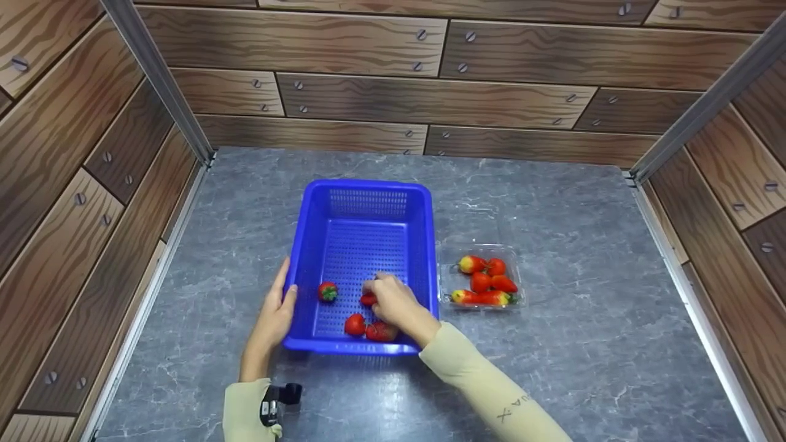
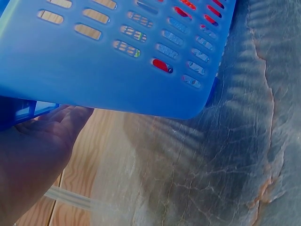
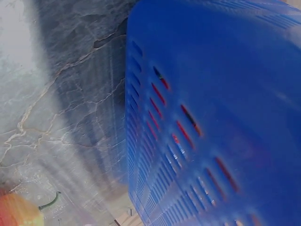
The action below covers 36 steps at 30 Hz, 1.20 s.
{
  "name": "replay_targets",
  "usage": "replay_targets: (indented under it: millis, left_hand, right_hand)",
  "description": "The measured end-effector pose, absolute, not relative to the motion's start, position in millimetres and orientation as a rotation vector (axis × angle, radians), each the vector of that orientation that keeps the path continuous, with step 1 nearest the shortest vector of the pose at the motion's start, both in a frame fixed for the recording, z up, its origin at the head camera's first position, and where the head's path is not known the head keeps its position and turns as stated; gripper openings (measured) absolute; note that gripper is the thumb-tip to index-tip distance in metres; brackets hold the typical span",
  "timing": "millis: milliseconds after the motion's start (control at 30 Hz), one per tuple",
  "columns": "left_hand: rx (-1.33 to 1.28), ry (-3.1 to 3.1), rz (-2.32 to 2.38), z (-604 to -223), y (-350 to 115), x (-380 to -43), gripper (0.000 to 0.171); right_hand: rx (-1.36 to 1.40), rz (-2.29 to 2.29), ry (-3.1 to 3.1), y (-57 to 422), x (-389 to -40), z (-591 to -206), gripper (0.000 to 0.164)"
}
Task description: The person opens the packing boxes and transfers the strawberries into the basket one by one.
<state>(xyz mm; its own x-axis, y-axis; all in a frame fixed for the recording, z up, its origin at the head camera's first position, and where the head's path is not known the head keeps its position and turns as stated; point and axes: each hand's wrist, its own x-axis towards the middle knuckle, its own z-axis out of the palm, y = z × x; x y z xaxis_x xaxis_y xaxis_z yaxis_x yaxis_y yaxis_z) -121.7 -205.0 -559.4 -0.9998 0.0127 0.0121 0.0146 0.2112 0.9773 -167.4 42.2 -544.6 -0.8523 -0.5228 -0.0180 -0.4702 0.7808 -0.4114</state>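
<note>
A blue plastic basket [image 1: 362, 348] with slotted walls stands on the grey table in the head view. My left hand [image 1: 276, 310] grips its left rim, thumb on top and fingers along the outside. Inside the basket, my right hand [image 1: 394, 301] pinches a small red fruit [image 1: 368, 299], mostly covered by the fingers. Left of that hand lies a strawberry [image 1: 328, 291] with green leaves. Near the front wall are another red strawberry [image 1: 355, 324] and a darker strawberry [image 1: 381, 331], partly under the right wrist. In the right wrist view the basket wall [image 3: 225, 94] hides the hand.
Close to the basket's right side sits a clear plastic box [image 1: 521, 270], its transparent lid folded back. It holds red-yellow peppers [image 1: 482, 298] and several red fruits [image 1: 481, 282]. Wood-patterned panels [image 1: 362, 92] enclose the table at the back and sides.
</note>
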Motion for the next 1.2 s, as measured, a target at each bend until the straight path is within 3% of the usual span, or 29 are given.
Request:
replay_targets:
  millis: [833, 1200]
  left_hand:
    - [-0.057, -2.45, -1.93, -560.8, -205.5, -122.0, 0.057]
    - [-0.067, -2.445, -1.944, -560.7, -205.8, -121.6, 0.057]
  right_hand:
    - [-0.693, -1.083, 2.733, 80.7, -156.7, -464.5, 0.031]
    - [-0.474, -1.223, 2.841, 126.2, -162.7, -456.2, 0.027]
